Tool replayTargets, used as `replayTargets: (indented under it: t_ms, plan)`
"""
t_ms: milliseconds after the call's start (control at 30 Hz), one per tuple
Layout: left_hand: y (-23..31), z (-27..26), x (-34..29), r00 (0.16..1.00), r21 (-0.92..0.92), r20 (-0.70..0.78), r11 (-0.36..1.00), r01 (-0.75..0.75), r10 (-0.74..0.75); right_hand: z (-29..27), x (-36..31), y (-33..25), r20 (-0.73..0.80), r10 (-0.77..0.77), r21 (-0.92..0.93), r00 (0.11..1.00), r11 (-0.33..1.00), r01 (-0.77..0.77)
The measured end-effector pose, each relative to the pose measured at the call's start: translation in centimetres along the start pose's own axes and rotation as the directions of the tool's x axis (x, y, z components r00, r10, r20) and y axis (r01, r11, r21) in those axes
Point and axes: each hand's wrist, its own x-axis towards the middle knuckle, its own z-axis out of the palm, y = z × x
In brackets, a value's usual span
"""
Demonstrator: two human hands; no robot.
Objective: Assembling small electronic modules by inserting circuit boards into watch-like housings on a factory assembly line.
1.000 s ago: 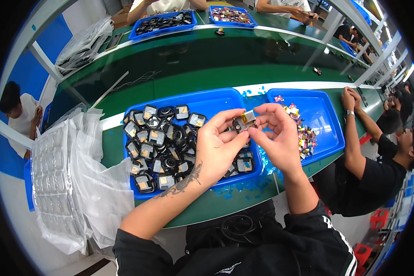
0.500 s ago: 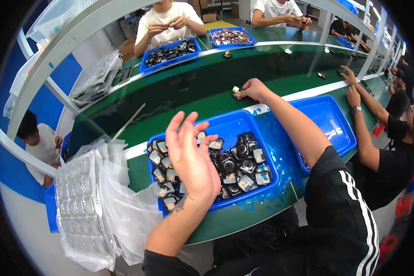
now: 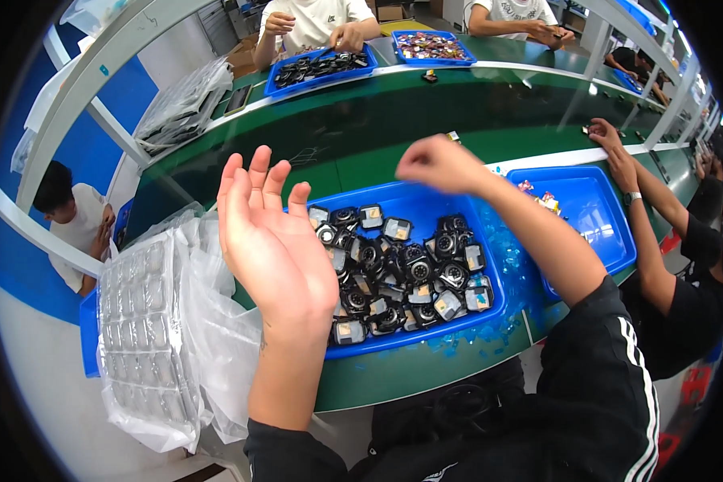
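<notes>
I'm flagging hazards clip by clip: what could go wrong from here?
Loose blue scraps beside the left blue tray could get onto the black watch-like parts. Those lie jumbled together, so they might scratch one another. The right hand, blurred near the tray's far rim, might bump it.

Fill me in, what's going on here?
A person's left hand is raised open, palm bare, hiding part of a rectangular blue plastic tray of black, squarish watch-like cases. The blurred, curled right hand is above the tray's far edge; whether it holds anything is unclear. Just beyond, a small pale part lies on the dark green surface.
</notes>
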Motion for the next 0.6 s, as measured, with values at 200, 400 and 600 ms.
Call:
replayTargets:
  t_ms: [200,400,600]
  plan:
    - [-0.1,-2.1,1.1,0.999,0.033,0.038,0.999,-0.002,0.001,9.1,-0.6,-4.6,0.022,-0.046,-0.338,0.999,0.940,0.051]
    - [-5.4,-0.8,1.0,0.883,0.659,0.467,0.683,-0.315,-0.043,2.5,-5.3,-5.4,-0.257,-0.029,0.012,0.966,0.999,0.033]
    - [-8.8,-0.4,-4.8,0.658,0.549,0.563,0.821,0.153,-0.499,-1.0,-12.8,-6.9,-0.330,0.201,0.615,0.922,0.787,0.048]
